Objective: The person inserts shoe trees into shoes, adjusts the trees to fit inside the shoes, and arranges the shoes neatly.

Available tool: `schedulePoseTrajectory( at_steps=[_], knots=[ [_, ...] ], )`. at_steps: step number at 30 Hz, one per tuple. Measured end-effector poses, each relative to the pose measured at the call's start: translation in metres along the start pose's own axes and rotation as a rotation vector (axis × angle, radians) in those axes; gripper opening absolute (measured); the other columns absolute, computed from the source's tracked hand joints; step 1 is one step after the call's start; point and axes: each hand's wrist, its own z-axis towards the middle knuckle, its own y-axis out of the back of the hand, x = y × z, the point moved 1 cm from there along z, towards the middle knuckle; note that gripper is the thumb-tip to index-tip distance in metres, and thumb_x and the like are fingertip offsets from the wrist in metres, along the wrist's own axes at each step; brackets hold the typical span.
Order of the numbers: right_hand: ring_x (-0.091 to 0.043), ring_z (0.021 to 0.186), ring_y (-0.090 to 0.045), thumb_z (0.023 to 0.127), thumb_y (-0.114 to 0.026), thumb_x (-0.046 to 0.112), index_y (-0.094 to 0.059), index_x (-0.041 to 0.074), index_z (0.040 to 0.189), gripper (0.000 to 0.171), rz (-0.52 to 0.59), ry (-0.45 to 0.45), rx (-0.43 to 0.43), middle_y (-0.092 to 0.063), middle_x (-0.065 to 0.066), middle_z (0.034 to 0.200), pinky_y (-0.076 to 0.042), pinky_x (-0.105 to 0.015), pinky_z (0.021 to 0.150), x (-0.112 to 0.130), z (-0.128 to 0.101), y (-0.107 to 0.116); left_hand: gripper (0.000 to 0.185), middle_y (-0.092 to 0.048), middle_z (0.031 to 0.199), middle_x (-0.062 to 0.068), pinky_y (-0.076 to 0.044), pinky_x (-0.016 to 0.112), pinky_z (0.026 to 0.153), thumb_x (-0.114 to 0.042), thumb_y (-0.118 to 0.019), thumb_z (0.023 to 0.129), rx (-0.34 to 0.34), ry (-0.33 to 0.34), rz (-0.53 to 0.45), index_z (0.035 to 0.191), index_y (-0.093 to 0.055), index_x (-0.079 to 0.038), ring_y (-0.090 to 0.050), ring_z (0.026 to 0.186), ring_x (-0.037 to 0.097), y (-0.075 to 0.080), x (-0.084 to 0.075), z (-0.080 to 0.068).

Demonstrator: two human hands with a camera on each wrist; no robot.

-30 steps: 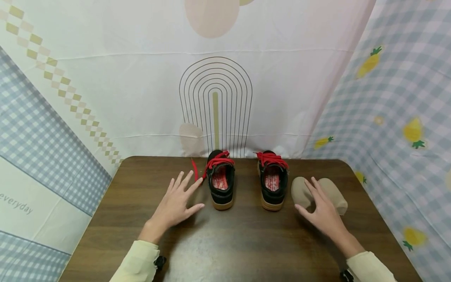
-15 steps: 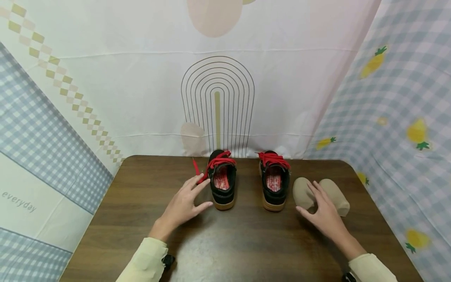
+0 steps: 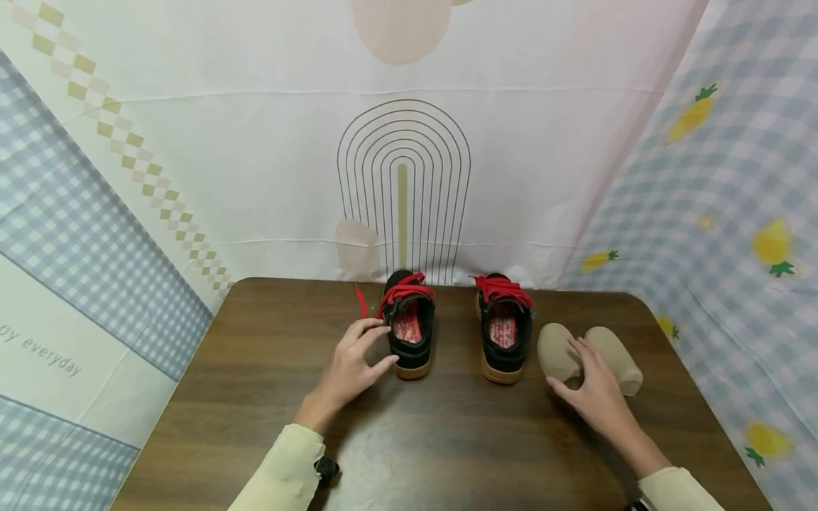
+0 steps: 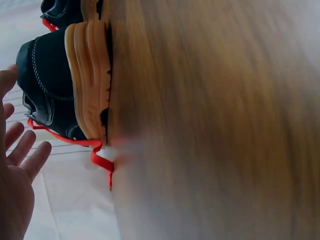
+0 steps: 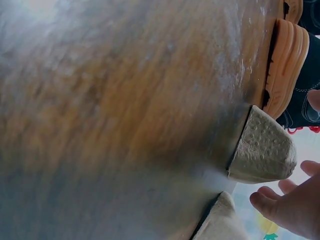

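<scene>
Your left hand point(image 3: 355, 363) hovers just beside the left shoe point(image 3: 410, 332), fingers loosely spread and relaxed, gripping nothing; the fingertips sit near the shoe's outer side and the thumb points at its heel. In the left wrist view the same hand point(image 4: 15, 185) lies open with a gap between the fingers point(image 4: 34, 156) and the shoe point(image 4: 60, 85), so it does not seem to touch.

Your right hand point(image 3: 594, 396) reaches over the two beige shoe fillers point(image 3: 591, 355), fingers straight and slightly apart. Whether the fingertips rest on the fillers or float just above them, you cannot tell from the head view. The right wrist view shows the fingers point(image 5: 280, 207) uncurled and close to a filler point(image 5: 264, 150), holding nothing.

Each shoe is black with a gum-coloured sole, red laces and a red-patterned insole. The pair stands upright near the table's point(image 3: 447, 447) far edge, heels toward you, the right shoe point(image 3: 505, 332) a little apart from the left. A loose red lace end point(image 3: 361, 301) trails from the left shoe onto the table, just beyond your left fingertips. The fillers lie side by side just beside the right shoe, toward the table's right edge.

Patterned cloth point(image 3: 255, 163) hangs behind and at both sides of the table.
</scene>
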Motion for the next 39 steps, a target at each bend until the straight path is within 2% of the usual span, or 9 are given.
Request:
schedulePoseTrajectory(
  at_steps=[4, 7, 14, 19, 24, 31, 39],
  knots=[
    [-0.057, 0.141, -0.033, 0.086, -0.085, 0.033, -0.039, -0.004, 0.154, 0.09, 0.01, 0.0, -0.01, -0.033, -0.037, 0.156, -0.036, -0.075, 0.103, 0.0, 0.0, 0.001, 0.05, -0.064, 0.122, 0.017, -0.06, 0.046, 0.086, -0.015, -0.093, 0.075, -0.034, 0.047, -0.035, 0.118, -0.072, -0.001, -0.065, 0.11, 0.03, -0.006, -0.001, 0.001],
    [-0.057, 0.14, -0.035, 0.086, -0.085, 0.033, -0.039, -0.005, 0.154, 0.09, 0.008, -0.013, -0.009, -0.033, -0.037, 0.155, -0.037, -0.074, 0.102, -0.001, -0.002, 0.001, 0.049, -0.062, 0.122, 0.016, -0.062, 0.042, 0.081, -0.014, -0.093, 0.076, -0.04, 0.109, -0.076, 0.117, -0.072, 0.0, -0.066, 0.106, 0.029, -0.01, -0.003, 0.001],
    [-0.059, 0.139, -0.035, 0.089, -0.082, 0.035, -0.034, -0.01, 0.154, 0.092, 0.004, -0.052, 0.03, -0.033, -0.039, 0.154, -0.037, -0.074, 0.104, 0.0, -0.005, 0.001, 0.038, -0.061, 0.124, 0.018, -0.065, 0.044, 0.077, -0.01, -0.09, 0.08, -0.082, 0.323, -0.247, 0.112, -0.074, 0.002, -0.067, 0.11, 0.035, -0.018, -0.009, 0.003],
    [-0.058, 0.136, -0.037, 0.092, -0.079, 0.032, -0.033, -0.012, 0.153, 0.088, -0.006, -0.066, 0.036, -0.036, -0.04, 0.151, -0.037, -0.073, 0.103, 0.0, -0.004, 0.001, 0.033, -0.062, 0.123, 0.015, -0.065, 0.04, 0.077, -0.013, -0.089, 0.081, -0.077, 0.439, -0.312, 0.109, -0.077, 0.0, -0.068, 0.11, 0.032, -0.022, -0.009, 0.002],
    [-0.058, 0.132, -0.039, 0.095, -0.076, 0.031, -0.037, -0.014, 0.149, 0.08, -0.026, -0.096, 0.041, -0.039, -0.041, 0.146, -0.039, -0.072, 0.101, -0.003, -0.005, 0.001, 0.027, -0.064, 0.122, 0.018, -0.065, 0.04, 0.075, -0.013, -0.088, 0.083, -0.075, 0.469, -0.345, 0.104, -0.078, 0.001, -0.071, 0.106, 0.032, -0.026, -0.008, 0.002],
    [-0.06, 0.13, -0.037, 0.099, -0.067, 0.045, -0.037, -0.011, 0.151, 0.082, -0.037, -0.174, 0.111, -0.034, -0.044, 0.147, -0.039, -0.075, 0.1, -0.004, -0.004, 0.001, 0.022, -0.064, 0.119, 0.017, -0.065, 0.041, 0.074, -0.012, -0.089, 0.082, -0.117, 0.501, -0.403, 0.099, -0.079, -0.002, -0.071, 0.104, 0.032, -0.03, -0.01, 0.002],
    [-0.058, 0.127, -0.04, 0.1, -0.068, 0.037, -0.043, -0.007, 0.147, 0.07, -0.041, -0.167, 0.086, -0.039, -0.042, 0.143, -0.041, -0.073, 0.097, -0.008, -0.003, -0.003, 0.02, -0.064, 0.117, 0.014, -0.065, 0.032, 0.072, -0.013, -0.089, 0.082, -0.103, 0.486, -0.366, 0.097, -0.078, -0.003, -0.071, 0.103, 0.032, -0.028, -0.009, 0.003]
  ],
)
